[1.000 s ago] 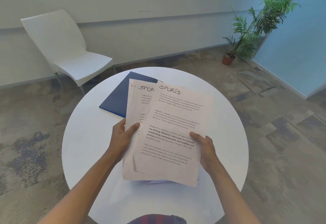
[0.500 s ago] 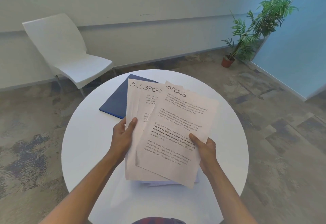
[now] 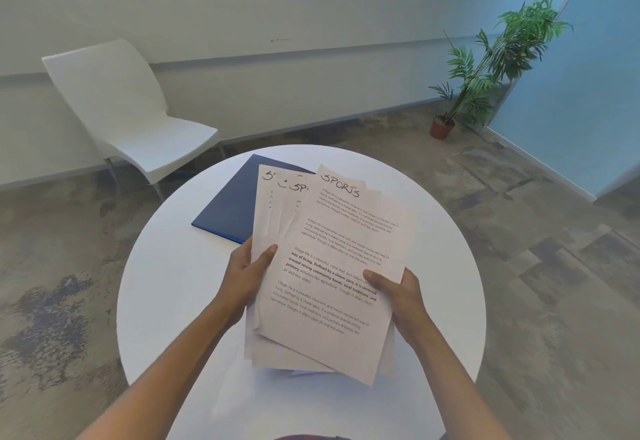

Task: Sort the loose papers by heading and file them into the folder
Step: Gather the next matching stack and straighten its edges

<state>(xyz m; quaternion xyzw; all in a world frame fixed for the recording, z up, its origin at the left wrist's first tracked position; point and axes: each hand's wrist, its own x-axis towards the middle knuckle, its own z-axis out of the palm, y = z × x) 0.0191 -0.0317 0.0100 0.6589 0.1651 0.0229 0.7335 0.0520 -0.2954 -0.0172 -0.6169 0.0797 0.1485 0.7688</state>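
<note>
A fan of white printed papers (image 3: 332, 266) is held up above the round white table (image 3: 173, 284). The top sheet reads "SPORTS" in handwriting; the sheets behind it show only the first letters of their headings. My left hand (image 3: 246, 275) grips the fan's left edge, thumb on the front. My right hand (image 3: 398, 289) holds the right edge of the top sheet, thumb on the print. A closed dark blue folder (image 3: 232, 211) lies flat on the table behind the papers, partly hidden by them. More white paper peeks out below the fan.
A white plastic chair (image 3: 131, 121) stands beyond the table at the left. A potted green plant (image 3: 485, 69) stands by the light blue wall at the right. Patterned carpet surrounds the table.
The sheets have fanned out further: the top "SPORTS" sheet has slid to the right, and more sheets with partial headings now show behind it at the left.
</note>
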